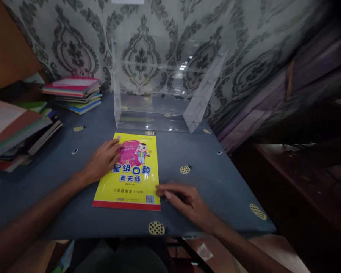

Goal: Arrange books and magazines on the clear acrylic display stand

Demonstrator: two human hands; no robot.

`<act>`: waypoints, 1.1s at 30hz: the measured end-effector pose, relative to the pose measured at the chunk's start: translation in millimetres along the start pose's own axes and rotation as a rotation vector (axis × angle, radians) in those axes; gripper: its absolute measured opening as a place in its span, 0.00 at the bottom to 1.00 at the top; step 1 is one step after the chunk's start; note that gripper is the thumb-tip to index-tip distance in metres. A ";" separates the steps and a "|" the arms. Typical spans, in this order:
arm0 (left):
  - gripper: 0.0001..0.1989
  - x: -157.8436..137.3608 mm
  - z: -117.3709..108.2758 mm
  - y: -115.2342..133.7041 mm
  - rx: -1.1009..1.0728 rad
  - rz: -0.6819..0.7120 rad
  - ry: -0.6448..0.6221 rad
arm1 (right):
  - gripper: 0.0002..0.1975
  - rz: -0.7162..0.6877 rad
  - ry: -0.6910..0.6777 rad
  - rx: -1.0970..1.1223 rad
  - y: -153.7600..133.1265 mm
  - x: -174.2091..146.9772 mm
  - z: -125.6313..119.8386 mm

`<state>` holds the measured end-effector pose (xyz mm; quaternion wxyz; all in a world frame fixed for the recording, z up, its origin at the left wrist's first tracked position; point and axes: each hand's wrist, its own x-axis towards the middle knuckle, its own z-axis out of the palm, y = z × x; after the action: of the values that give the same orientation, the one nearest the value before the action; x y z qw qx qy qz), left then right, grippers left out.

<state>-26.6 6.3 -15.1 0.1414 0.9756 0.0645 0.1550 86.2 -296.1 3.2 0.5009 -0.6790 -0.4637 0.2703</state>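
Damask wallpaper [142, 53] backs one desk [204, 197], with one clear acrylic rack [161, 92] by its back edge and two book stacks [74, 89] toward its left. One yellow math workbook [130, 180] lies near the front edge; the left hand [101, 161] rests loosely spread on it, the right hand [184, 199] curls at its side, whether pinching I cannot tell.

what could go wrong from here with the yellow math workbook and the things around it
1. The clear acrylic rack stands just beyond the top edge of the yellow math workbook, so sliding it forward might bump the rack.
2. The nearer book pile is stacked unevenly, so a knock could send some sliding.
3. The left hand lies on the cover and the right hand is at the opposite edge; uneven pulling might crease it.
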 end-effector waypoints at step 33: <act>0.20 -13.9 -10.5 40.9 0.458 -0.024 -0.075 | 0.21 0.127 0.356 0.260 19.8 48.1 8.6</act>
<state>-39.7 -32.3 2.7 -0.0798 0.9864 0.1044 0.0985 106.5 -250.5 -13.5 0.6400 -0.6734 -0.2859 0.2347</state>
